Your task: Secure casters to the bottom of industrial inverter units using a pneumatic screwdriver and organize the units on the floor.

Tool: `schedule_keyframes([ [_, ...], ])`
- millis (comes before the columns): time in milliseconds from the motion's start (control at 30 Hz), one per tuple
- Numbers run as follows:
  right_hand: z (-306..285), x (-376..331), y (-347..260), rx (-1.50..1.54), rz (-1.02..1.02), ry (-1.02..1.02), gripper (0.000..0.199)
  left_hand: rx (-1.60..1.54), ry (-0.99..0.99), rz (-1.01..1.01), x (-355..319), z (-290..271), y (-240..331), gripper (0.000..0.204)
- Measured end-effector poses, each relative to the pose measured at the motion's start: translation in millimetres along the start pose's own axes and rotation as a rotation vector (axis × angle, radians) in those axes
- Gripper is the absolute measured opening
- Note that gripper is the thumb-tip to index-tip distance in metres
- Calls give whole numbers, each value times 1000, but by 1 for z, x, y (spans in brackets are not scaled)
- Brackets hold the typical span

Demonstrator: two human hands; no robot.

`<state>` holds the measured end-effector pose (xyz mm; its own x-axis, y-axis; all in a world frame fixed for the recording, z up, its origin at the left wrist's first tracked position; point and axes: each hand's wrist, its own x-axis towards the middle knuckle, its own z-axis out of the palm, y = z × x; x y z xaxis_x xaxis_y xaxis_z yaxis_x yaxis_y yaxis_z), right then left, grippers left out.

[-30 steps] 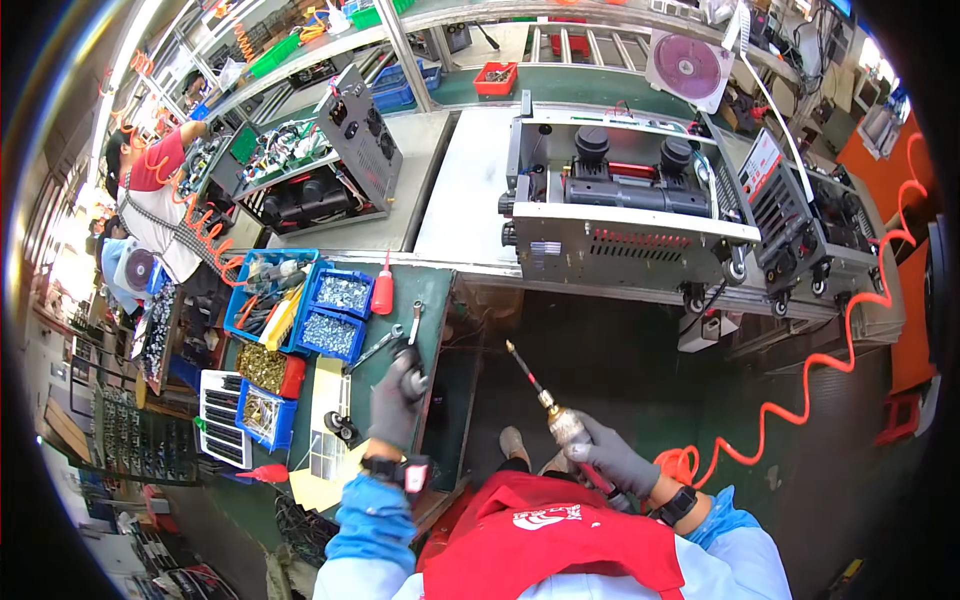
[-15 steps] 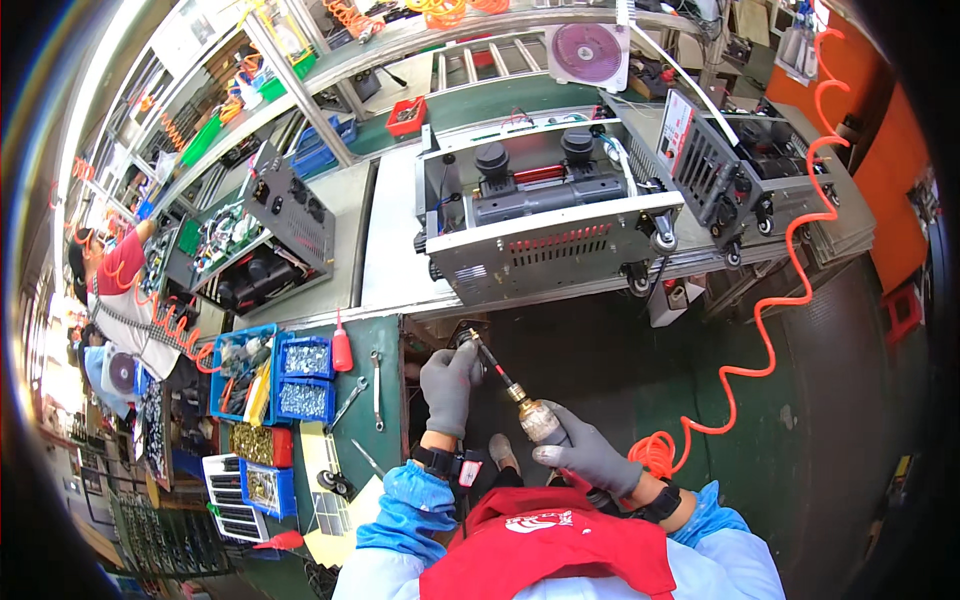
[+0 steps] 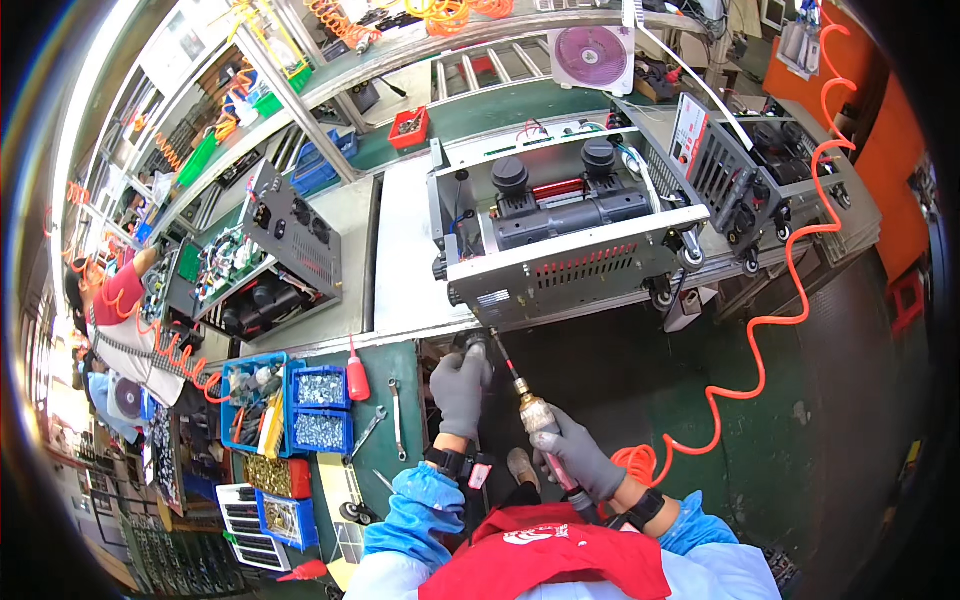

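Note:
My left hand, in a grey glove, is closed around a black caster, mostly hidden by the fingers, just below the lower left corner of a grey machine. In my gloved right hand is a pneumatic screwdriver with a brass-coloured front and a red grip. Its long bit slants up and left, the tip close to that corner and to the caster; contact cannot be made out. The machine lies on its side, its open top showing a black motor with two round caps. Casters are fitted at its right end.
An orange coiled air hose runs up the right side. On the green bench at left are blue screw bins, a red bottle, wrenches and a loose caster. Another machine and a co-worker are farther left.
My view has shifted slightly, so the bench and machines sit lower and farther right. The screwdriver's bit has tilted more upright, its tip now nearer the machine's corner. Both hands keep their hold.

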<state>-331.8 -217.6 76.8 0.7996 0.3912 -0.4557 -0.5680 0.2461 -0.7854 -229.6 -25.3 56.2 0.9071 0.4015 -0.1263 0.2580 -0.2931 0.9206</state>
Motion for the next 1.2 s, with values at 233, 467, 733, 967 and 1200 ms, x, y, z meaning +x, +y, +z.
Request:
schedule_keyframes([
  [233,19,57,19,53,-98,108,63,-31,-41,108,54,20,17,36],
  [467,36,74,16,64,-139,187,63,-3,-46,164,84,22,6,37],
  [733,46,70,10,275,11,105,52,-72,-70,134,85,17,12,35],
  [967,42,70,11,308,-18,85,49,6,-27,201,84,21,11,34],
  [1200,44,73,11,281,-15,100,52,-9,-37,170,93,23,1,32],
])
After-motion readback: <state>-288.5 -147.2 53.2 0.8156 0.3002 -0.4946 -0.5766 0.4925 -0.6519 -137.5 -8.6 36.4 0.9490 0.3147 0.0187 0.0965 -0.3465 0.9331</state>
